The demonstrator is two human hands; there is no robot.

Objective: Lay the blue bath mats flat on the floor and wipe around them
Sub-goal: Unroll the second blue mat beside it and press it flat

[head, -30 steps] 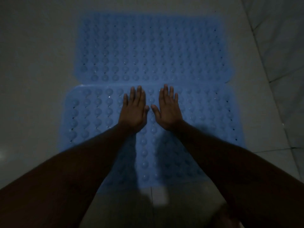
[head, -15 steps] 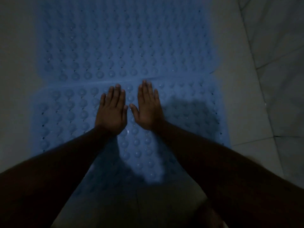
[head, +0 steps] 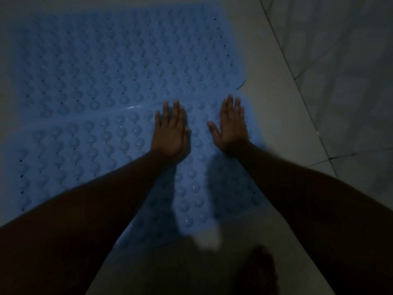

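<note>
Two blue bath mats with rows of round suction bumps lie side by side on the tiled floor. The far mat (head: 119, 56) fills the upper left. The near mat (head: 70, 150) lies below it and meets it along a seam. My left hand (head: 170, 133) presses palm down on the near mat close to the seam, fingers together. My right hand (head: 231, 126) lies flat near that mat's right edge, thumb spread. Neither hand holds anything. My forearms hide the mat's near part.
Pale floor tiles (head: 276, 107) border the mats on the right. A dark tiled wall or step (head: 344, 71) rises at the far right. A bare foot (head: 257, 271) shows at the bottom edge. The light is dim.
Both hands have slid to the right along the near mat toward its right edge and moved apart. The view has shifted, so the mats sit further left in the frame.
</note>
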